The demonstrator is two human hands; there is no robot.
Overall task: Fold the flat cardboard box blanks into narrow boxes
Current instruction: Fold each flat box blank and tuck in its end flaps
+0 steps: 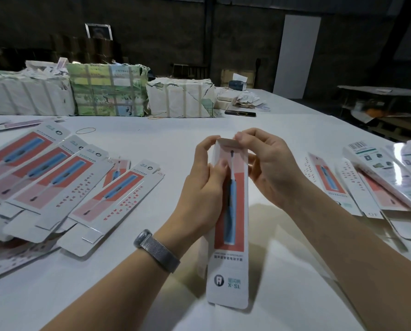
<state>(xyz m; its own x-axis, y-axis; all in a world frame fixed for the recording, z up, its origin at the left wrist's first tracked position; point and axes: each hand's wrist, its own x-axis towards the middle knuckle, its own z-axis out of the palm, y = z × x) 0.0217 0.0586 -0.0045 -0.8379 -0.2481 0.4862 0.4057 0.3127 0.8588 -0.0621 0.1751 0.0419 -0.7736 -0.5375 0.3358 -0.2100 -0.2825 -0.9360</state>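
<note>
Cardboard box [230, 225], narrow, printed red and blue, held lengthwise over white table [283, 130] between both hands. Left hand [205, 177] curled round left side, thumb on printed face. Right hand [269, 161] pinching end flap [226, 141] at far end. Metal-mesh watch [155, 249] on left wrist. Flat blanks [63, 185] fanned out at left; further blanks [376, 177] at right. Wrapped bundles [109, 89] along far edge, phone [240, 113] beside them.

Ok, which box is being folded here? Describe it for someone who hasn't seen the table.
On the white table, between the fanned flat blanks at left and the pile at right, find the two hands. The box is the only one lifted, its far flap pinched by the right hand while the left hand grips its side.
</note>
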